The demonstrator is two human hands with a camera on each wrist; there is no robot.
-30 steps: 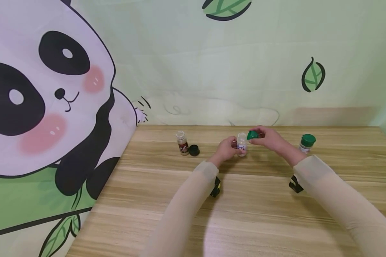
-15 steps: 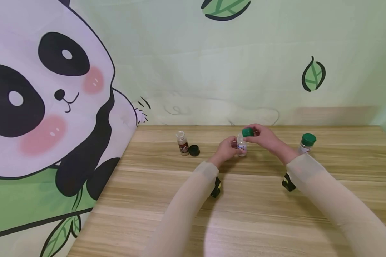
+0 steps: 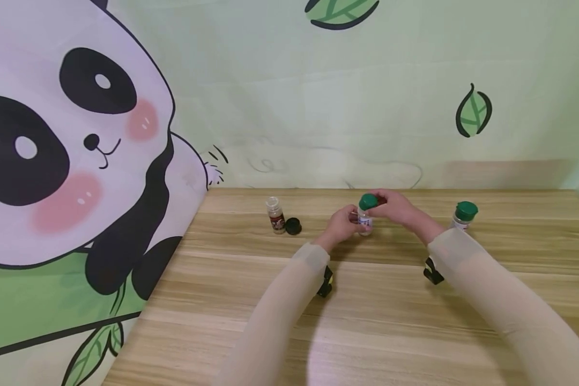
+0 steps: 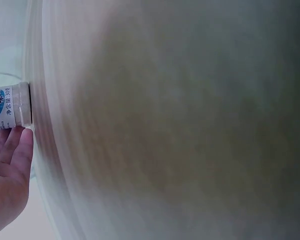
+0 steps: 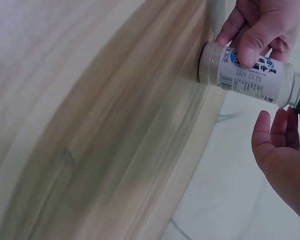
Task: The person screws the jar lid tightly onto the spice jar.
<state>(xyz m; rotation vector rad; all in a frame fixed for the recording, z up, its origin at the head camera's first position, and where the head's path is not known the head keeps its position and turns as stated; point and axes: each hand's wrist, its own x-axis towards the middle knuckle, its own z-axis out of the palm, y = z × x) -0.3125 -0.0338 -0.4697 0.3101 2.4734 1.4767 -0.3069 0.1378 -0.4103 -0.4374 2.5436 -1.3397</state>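
A small clear spice jar with a white label stands upright on the wooden table. My left hand grips its body, thumb across the label, as the right wrist view shows. At the jar's mouth is a green cap, pinched by my right hand. In the right wrist view the cap meets the glass neck; whether it is threaded on I cannot tell. In the left wrist view only the jar's base and part of the label show beside my fingers.
Left of my hands stands an uncapped jar with a dark red label, a black cap beside it. Another green-capped jar stands to the right, partly behind my right forearm. A panda-printed cloth hangs behind the table.
My right hand has brought the green cap left, from beside the jar to over its mouth, and down onto it. My left hand still holds the jar in the same place.
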